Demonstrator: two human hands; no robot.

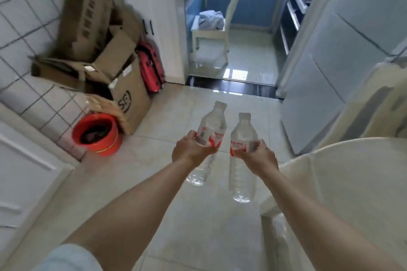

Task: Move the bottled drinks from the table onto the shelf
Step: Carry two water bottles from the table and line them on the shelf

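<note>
Floor tiles (198, 215) fill most of what we see, pale and glossy, running ahead to a kitchen doorway where a white chair (211, 35) stands. On our right the curved edge of a white round table (352, 182) shows, with no bottles on the part in view. To the left a heap of cardboard boxes (105, 50) leans against the tiled wall, with a red bucket (98, 133) at its foot. No shelf appears anywhere, so we judge ourselves mid-carry: two bottles are off the table, neither is placed, and we cannot tell how many remain.

Both arms reach forward over the floor. Our left hand (190, 149) grips one clear water bottle (210, 134) round its red-and-white label, cap tilted away from us. Our right hand (256, 156) grips a second water bottle (242, 160) the same way, just beside the first and not touching it.
</note>
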